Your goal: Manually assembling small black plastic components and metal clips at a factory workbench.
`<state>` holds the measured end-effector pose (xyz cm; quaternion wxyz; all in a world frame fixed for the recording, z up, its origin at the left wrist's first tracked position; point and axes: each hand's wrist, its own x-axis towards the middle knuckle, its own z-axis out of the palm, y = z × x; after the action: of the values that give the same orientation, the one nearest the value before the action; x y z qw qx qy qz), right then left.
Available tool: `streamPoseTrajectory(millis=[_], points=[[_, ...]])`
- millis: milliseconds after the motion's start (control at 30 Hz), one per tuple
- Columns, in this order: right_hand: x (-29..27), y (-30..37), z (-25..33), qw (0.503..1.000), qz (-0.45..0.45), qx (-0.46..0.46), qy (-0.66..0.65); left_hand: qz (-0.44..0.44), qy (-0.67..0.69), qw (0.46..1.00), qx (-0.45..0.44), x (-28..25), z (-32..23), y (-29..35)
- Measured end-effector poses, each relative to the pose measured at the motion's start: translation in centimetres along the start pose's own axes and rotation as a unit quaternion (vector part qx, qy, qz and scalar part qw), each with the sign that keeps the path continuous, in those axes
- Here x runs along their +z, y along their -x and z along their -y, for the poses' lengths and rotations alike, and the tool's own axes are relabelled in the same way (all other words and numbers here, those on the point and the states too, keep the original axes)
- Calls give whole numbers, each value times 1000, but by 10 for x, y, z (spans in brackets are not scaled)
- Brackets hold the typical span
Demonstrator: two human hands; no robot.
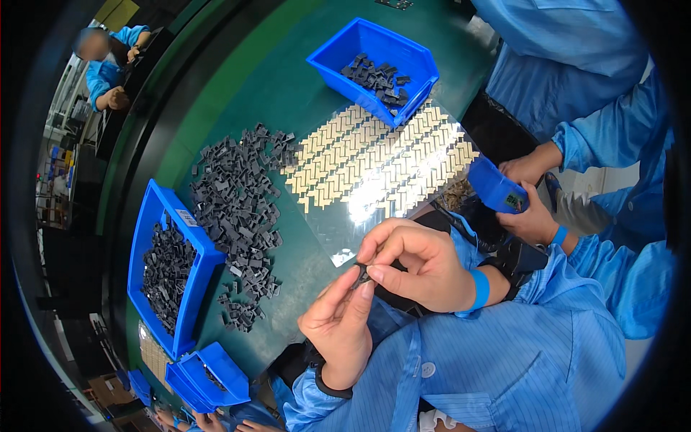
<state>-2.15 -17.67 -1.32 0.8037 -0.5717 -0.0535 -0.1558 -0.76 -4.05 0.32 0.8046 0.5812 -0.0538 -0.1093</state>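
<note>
Between the fingertips of both hands is a small black plastic part [363,274], partly covered by the fingers. My left hand [338,331] pinches it from below, thumb and forefinger pressed together. From the upper right, my right hand [421,263], with a blue band at the wrist, closes thumb and fingers on the same part. Just beyond the hands lies a clear plastic sheet [324,234] bearing rows of pale yellow stick-like pieces [374,155]. A wide heap of loose black plastic parts [234,205] spreads on the green table to the left of that sheet.
A blue bin [334,75] with black parts stands at the far edge of the sheet. Left of the heap is a larger blue tray [188,302], with a smaller blue bin [232,367] below it. At right, a co-worker's hands [533,216] hold a blue container [489,183].
</note>
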Motion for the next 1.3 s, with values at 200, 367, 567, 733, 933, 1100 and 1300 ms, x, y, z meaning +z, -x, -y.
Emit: streamPoseTrajectory(millis=[200, 367, 567, 733, 933, 1100, 1300], points=[[2, -1, -1, 998, -29, -28, 52, 0, -5, 1000, -2, -1, 1, 0], [2, -1, -1, 997, -35, -38, 61, 3, 5, 1000, -10, 0, -1, 0], [3, -1, 1, 995, -37, -54, 80, 0, 8, 1000, -12, 1, -1, 0], [2, -2, 2, 993, -39, -57, 92, -4, 9, 1000, -15, 2, -1, 0], [2, -1, 2, 993, -35, -62, 95, -8, 23, 999, -28, -1, 1, -1], [2, 0, -2, 995, -12, -61, 81, -14, 66, 997, -36, 1, 2, -1], [-3, -3, -1, 993, 11, -69, 98, -6, 84, 996, -18, -1, 4, -1]])
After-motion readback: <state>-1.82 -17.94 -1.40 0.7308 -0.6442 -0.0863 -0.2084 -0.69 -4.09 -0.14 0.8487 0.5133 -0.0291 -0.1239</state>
